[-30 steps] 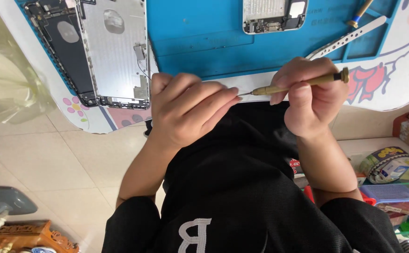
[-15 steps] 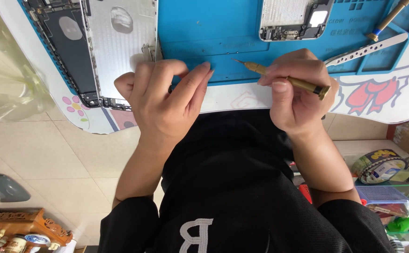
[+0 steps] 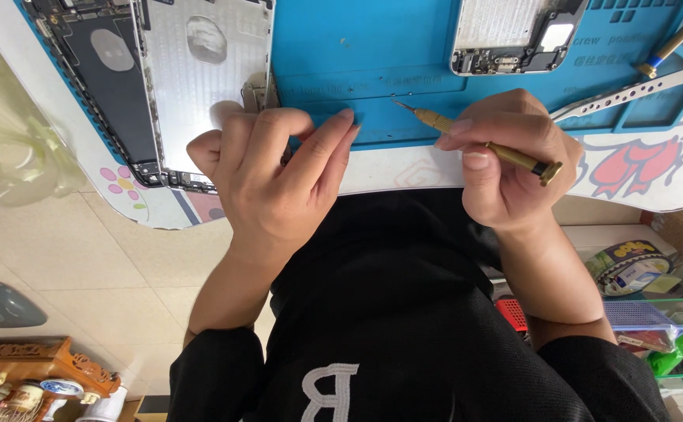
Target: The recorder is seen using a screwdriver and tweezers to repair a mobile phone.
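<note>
1. Now down at the blue work mat (image 3: 404,55), the brass-handled screwdriver (image 3: 482,142) has dropped from chest height a second ago, and its fine tip touches or nearly touches the mat's near edge, where a tiny speck, possibly a screw, lies; it is too small to tell.
2. Pinched between thumb and fingers, the driver sits in the right hand (image 3: 505,168), closed snugly round the shaft, with the capped end pointing off the mat toward the person.
3. Meanwhile the left hand (image 3: 267,176) has moved up to the mat's near left edge, fingers loosely curled with the index stretched onto the blue surface; whether it pinches anything small cannot be told.
4. Judged from this, the work has shifted from handling the tool in the air to fine picking or placing on the mat.
5. At the mat's left end lies the opened phone housing (image 3: 154,86), its silver plate just beyond the left knuckles.
6. Toward the mat's far edge rests a second phone part (image 3: 513,35) with a metal shield.
7. At the mat's right end lie metal tweezers (image 3: 631,92) and another brass tool (image 3: 681,35), well clear of the tip.
</note>
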